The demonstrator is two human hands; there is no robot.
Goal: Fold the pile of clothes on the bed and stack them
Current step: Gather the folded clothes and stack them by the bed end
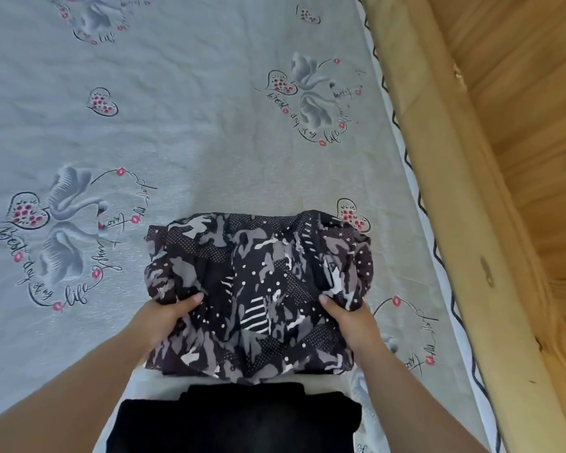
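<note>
A dark patterned garment (258,289), black with grey and white shapes and dots, lies folded into a rough rectangle on the bed. My left hand (167,317) grips its left side with the thumb on top. My right hand (348,317) grips its right side the same way. Just below it, nearest me, sits a folded black garment (239,420), partly cut off by the frame's bottom edge.
The bed is covered by a pale grey sheet (177,125) printed with swans, hearts and script. A wooden bed frame (455,191) runs along the right edge, with a wood-panelled surface (536,93) beyond it.
</note>
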